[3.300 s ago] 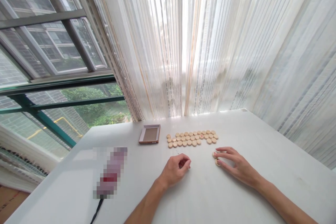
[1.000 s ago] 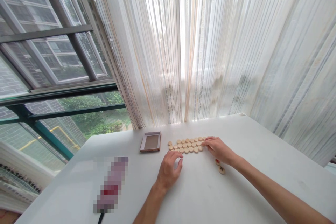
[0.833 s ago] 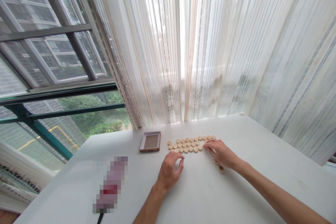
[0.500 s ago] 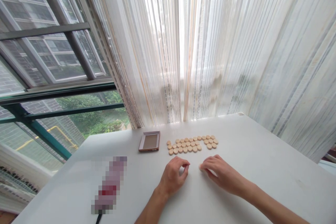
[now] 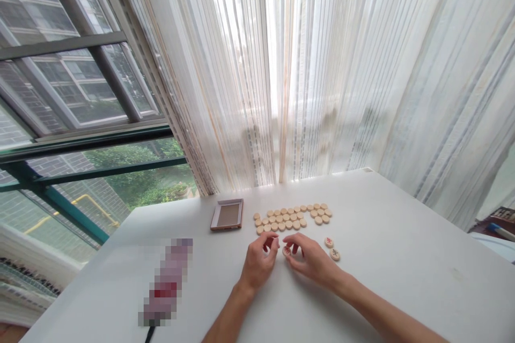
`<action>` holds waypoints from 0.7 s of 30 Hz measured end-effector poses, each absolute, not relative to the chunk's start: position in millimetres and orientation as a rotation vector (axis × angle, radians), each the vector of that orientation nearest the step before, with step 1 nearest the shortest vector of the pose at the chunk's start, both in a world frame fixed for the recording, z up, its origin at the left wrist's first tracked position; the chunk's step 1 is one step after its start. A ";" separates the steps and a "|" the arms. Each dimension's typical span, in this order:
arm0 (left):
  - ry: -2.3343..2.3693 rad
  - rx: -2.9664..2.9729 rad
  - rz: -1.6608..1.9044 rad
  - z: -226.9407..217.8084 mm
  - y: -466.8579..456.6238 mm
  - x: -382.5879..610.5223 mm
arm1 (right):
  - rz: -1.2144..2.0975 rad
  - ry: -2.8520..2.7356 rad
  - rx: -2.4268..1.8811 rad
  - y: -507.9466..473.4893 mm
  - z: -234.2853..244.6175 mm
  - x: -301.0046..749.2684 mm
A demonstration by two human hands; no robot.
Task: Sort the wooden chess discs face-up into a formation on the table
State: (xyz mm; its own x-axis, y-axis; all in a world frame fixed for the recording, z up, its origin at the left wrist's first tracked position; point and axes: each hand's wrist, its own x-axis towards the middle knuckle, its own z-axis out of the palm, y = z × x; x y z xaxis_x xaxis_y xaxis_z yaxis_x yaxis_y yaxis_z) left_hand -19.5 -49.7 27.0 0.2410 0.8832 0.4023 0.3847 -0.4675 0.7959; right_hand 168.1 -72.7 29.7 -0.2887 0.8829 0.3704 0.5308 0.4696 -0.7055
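Observation:
My right hand (image 5: 309,258) holds a Chinese chess piece (image 5: 286,251) between thumb and fingertips, low over the table, its face with a red character showing. Close by on the left, my left hand (image 5: 259,261) is closed, thumb and forefinger tips brought together, and no piece shows in it. Right of my right hand, a piece with a red character (image 5: 329,242) and a piece with a dark character (image 5: 335,254) lie face up. Beyond both hands, several plain-topped wooden pieces (image 5: 285,218) lie in uneven rows.
A shallow open box (image 5: 215,223) stands left of the rows. A pixelated pinkish object (image 5: 164,281) with a black cord lies on the left of the white table (image 5: 402,257). Behind are a sheer striped curtain (image 5: 322,64) and a window (image 5: 100,48).
My right hand has moved left with the piece, toward my left hand, and the piece's red character now shows. The two face-up pieces at the right have come into view.

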 end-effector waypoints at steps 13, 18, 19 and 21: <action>0.994 1.660 1.075 18.8 -53.7 -12.3 | 0.718 -1.814 -0.975 -73.7 26.5 164.5; 0.947 1.629 1.051 21.1 -54.9 -13.2 | 0.920 -1.737 -1.071 -77.5 31.3 166.7; 0.939 1.626 1.050 21.4 -54.9 -13.5 | 0.943 -1.724 -1.076 -77.6 31.5 167.4; 0.930 1.627 1.056 21.2 -54.6 -13.9 | 0.992 -1.699 -1.072 -77.2 31.4 168.9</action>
State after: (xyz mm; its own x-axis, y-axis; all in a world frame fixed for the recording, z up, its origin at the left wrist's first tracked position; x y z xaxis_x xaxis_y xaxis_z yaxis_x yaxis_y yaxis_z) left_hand -13.9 -54.6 21.2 0.3372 0.9170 0.2133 0.0960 -0.2589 0.9611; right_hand 168.9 -77.2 31.4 -0.2495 0.9352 0.2514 0.2406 0.3114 -0.9193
